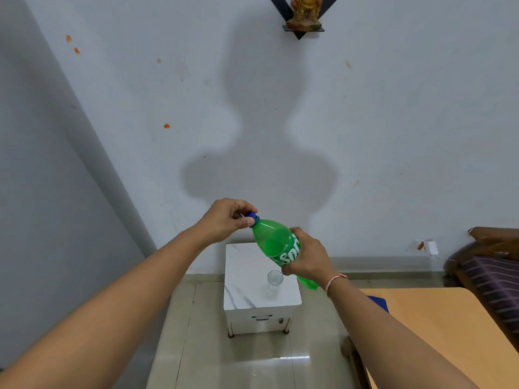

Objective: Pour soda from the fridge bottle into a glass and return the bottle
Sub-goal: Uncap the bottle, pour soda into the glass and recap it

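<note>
My right hand (307, 259) grips the tilted soda bottle (276, 242) above the glass (274, 277) on the tabletop (244, 287); left fingers (243, 222) pinch its blue cap (252, 217); uncapping step, pouring next needs the mouth aimed over the glass

A small white cabinet (259, 318) with a marble-patterned tabletop (244, 276) stands on the pale tiled floor (224, 360), close against the wall; a clear glass (274, 279) stands upright on the tabletop, toward its right side; a dark handle shows on the cabinet's front, and short legs lift it off the floor; to the right, well apart, a tan wooden tabletop (438, 332) bears a blue item (379, 303) at its left corner.
</note>
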